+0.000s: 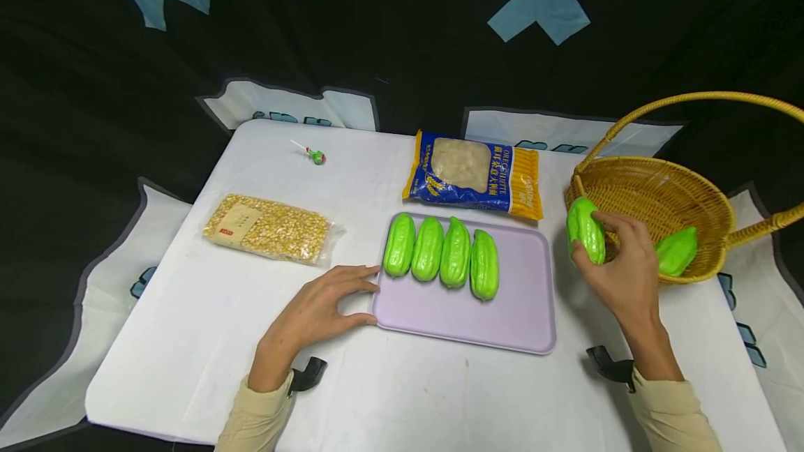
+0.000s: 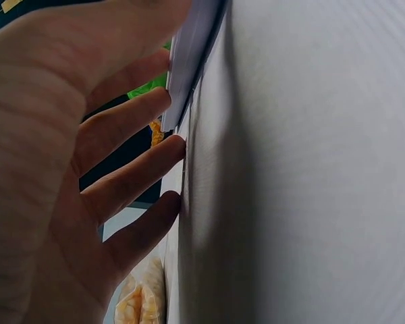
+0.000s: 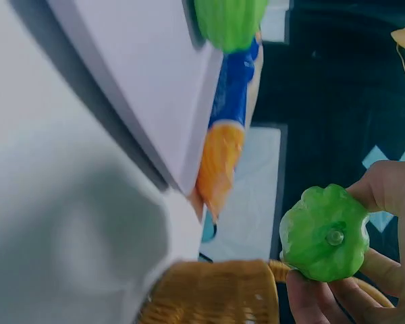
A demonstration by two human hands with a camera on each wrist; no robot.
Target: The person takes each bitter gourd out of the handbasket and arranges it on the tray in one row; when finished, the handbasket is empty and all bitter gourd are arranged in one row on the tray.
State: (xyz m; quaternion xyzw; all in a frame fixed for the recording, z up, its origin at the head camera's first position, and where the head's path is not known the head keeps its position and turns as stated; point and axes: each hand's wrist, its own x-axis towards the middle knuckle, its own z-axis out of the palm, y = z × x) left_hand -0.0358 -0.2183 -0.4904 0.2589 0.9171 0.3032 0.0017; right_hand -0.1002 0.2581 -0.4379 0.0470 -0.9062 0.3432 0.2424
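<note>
In the head view my right hand (image 1: 624, 264) pinches a green ridged bitter melon (image 1: 586, 231) between thumb and fingers, in front of the basket's left side. The right wrist view shows that bitter melon (image 3: 326, 235) end-on, with a small round nub on its lobed end. Several more bitter melons (image 1: 457, 252) lie side by side on the left half of a pale purple tray (image 1: 521, 312). At the tray's left edge my left hand (image 1: 320, 305) has its fingers spread, fingertips and thumb touching the rim. Another bitter melon (image 1: 677, 251) lies inside the wicker basket (image 1: 653, 176).
A blue and yellow bag of pasta (image 1: 474, 174) lies behind the tray. To the left are a clear bag of corn kernels (image 1: 270, 229) and a small lollipop (image 1: 316, 156). The basket's tall handle (image 1: 703, 97) arches over the table's right side.
</note>
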